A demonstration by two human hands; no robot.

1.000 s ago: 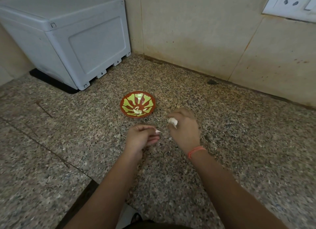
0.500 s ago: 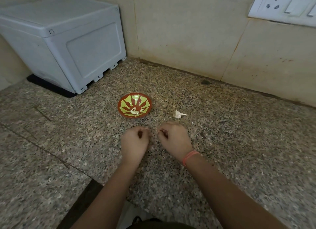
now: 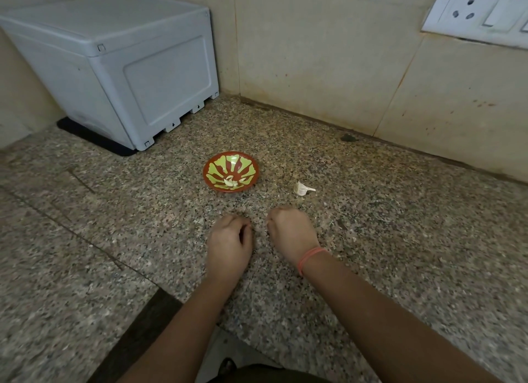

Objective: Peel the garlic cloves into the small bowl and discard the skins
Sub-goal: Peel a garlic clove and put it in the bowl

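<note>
Head view: left hand (image 3: 230, 241) and right hand (image 3: 291, 231) are resting knuckles-up on the speckled surface (image 3: 400, 239), side by side, near each other but not touching. Each grip is lying curled closed, with nothing showing inside it. The right wrist is wearing an orange wristband (image 3: 310, 258). The bowl (image 3: 217, 168) is sitting beyond the left hand, holding pale cloves (image 3: 230, 182) at its near side. One white garlic piece (image 3: 302, 188) is lying on the surface right of the bowl, apart from both hands; whether it is skin or clove cannot be told. A grey box (image 3: 128, 68) is standing far left.
</note>
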